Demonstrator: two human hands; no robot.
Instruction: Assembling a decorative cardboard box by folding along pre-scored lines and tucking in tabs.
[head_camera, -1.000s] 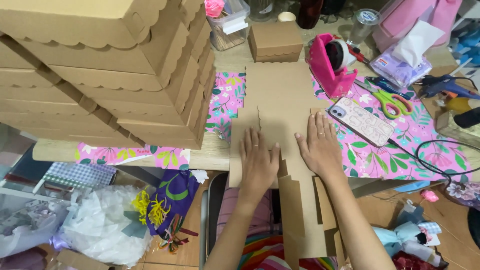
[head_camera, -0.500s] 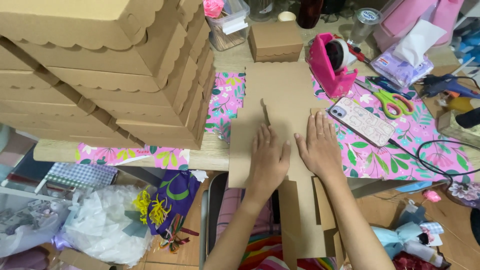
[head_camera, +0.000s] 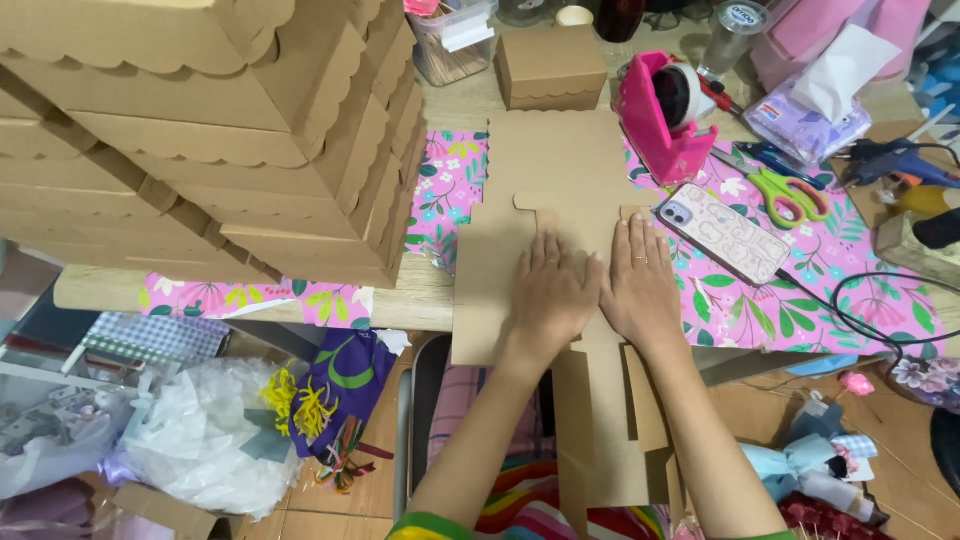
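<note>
We have both palms down on a flat die-cut cardboard box blank (head_camera: 545, 190), brown kraft, lying on the table edge (head_camera: 400, 305) with its near end hanging off toward our lap. Left hand (head_camera: 550, 295) lies spread flat, fingers together, gripping nothing, just pressing the sheet. Right hand (head_camera: 638, 285) is the same, open and flat, just beside the left, thumbs almost touching.

Places relative to the blank: a stack of finished scalloped boxes (head_camera: 200, 130) to its left, a single small closed box (head_camera: 552, 68) beyond its far end, a pink tape dispenser (head_camera: 665, 115) at its far right, a phone in a patterned case (head_camera: 725, 232) just right of it, green-handled scissors (head_camera: 790, 192) further right on the floral pink paper (head_camera: 800, 290).

Handling, as we judge it: the sheet looks light and thin, stiff across panels but eager to bend at the score lines; flaps and tabs look easy to crease or tear. The dry matte face should not slip much. Best hold seems to be at a panel edge beside a fold, pinching the flap while the other palm pins the main panel
</note>
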